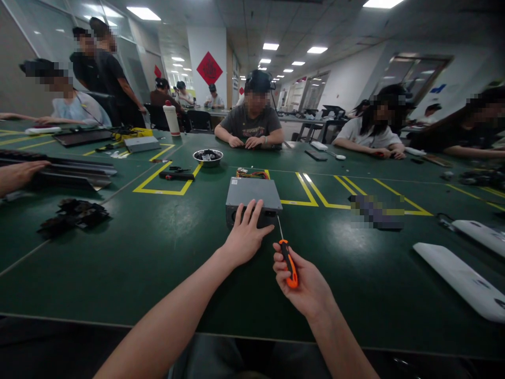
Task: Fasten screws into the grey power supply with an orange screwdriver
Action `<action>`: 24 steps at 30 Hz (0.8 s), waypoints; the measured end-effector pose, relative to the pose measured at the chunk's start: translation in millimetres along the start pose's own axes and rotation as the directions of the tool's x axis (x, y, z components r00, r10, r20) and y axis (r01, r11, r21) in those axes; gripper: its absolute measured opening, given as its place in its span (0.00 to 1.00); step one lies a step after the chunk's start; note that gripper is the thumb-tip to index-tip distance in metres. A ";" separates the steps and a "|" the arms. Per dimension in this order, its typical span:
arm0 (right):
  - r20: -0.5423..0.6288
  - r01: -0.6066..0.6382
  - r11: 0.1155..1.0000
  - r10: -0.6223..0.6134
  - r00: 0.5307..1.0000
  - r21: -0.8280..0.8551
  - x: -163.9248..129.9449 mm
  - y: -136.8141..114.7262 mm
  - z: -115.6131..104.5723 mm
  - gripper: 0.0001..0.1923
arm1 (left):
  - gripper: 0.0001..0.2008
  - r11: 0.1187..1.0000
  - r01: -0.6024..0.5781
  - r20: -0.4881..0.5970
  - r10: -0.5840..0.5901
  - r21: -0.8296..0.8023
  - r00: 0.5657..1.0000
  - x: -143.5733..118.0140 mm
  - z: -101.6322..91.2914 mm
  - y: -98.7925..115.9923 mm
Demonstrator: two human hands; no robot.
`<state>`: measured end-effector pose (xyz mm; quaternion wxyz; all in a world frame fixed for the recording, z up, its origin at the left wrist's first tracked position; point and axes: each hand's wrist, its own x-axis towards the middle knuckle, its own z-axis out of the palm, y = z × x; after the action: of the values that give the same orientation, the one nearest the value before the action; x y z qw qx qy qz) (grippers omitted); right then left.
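Our forearms [173,310] point toward the power supply [256,192] at twelve o'clock, left hand [246,238] spread over its near edge, seemingly to brace it, right hand [306,287] gripping a screwdriver [289,266] near its four-o'clock corner.

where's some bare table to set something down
Bare table lies between the left hand and the black parts, and between the right hand and the nearer white device. It's crowded at far left around the metal panels.

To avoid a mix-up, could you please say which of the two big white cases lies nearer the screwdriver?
The front white case, reaching closer to the screwdriver; the other white case lies behind it.
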<state>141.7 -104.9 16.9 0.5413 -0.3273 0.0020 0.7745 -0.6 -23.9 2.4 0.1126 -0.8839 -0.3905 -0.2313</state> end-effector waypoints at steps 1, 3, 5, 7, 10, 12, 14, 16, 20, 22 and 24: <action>-0.002 0.007 1.000 -0.007 1.000 -0.008 0.4 0.8 0.2 0.11 | 0.22 1.000 0.005 0.001 -0.005 0.001 1.000 0.1 0.2 0.2; -0.015 0.033 0.999 -0.033 0.999 0.000 1.5 2.1 0.2 0.10 | 0.22 1.000 0.011 0.000 -0.011 0.000 1.000 0.3 0.1 0.5; -0.043 0.057 0.998 -0.056 0.998 0.030 2.6 3.2 0.0 0.07 | 0.22 1.000 0.014 -0.001 -0.014 0.002 1.000 0.5 -0.6 0.7; -0.067 0.062 0.996 -0.058 0.996 0.067 3.4 4.3 0.3 0.06 | 0.22 1.000 0.016 -0.003 -0.016 0.006 1.000 0.7 -1.0 0.7; -0.061 0.051 0.995 -0.046 0.997 0.088 3.7 6.4 2.0 0.08 | 0.23 1.000 0.018 -0.007 -0.018 0.013 1.000 0.8 -0.6 0.9; -0.053 0.037 0.997 -0.033 0.998 0.064 3.6 7.9 3.8 0.09 | 0.25 0.999 0.022 -0.010 -0.021 0.026 1.000 0.8 0.2 1.6; -0.049 0.027 0.999 -0.025 0.998 0.037 3.4 8.9 5.9 0.10 | 0.26 0.999 0.030 -0.015 -0.030 0.044 0.999 0.9 1.0 2.5; -0.045 0.043 0.999 -0.041 0.998 0.029 3.1 9.0 7.6 0.10 | 0.28 0.998 0.032 -0.017 -0.032 0.056 0.999 0.9 1.5 3.3; -0.070 0.106 0.994 -0.103 0.992 0.036 2.2 5.9 7.1 0.05 | 0.29 0.998 0.024 -0.013 -0.024 0.056 1.000 1.0 1.2 4.2; -0.080 0.104 0.993 -0.100 0.992 0.049 2.0 4.0 5.0 0.05 | 0.30 0.998 0.027 -0.012 -0.026 0.055 1.000 1.1 0.8 4.3; -0.074 0.086 0.995 -0.082 0.994 0.055 2.0 3.0 3.1 0.06 | 0.30 0.998 0.027 -0.011 -0.026 0.054 1.000 1.2 1.0 4.3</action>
<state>137.3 -103.3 17.3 0.5824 -0.3387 0.0300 0.7384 3.5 -25.7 2.1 0.1356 -0.8741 -0.4077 -0.2267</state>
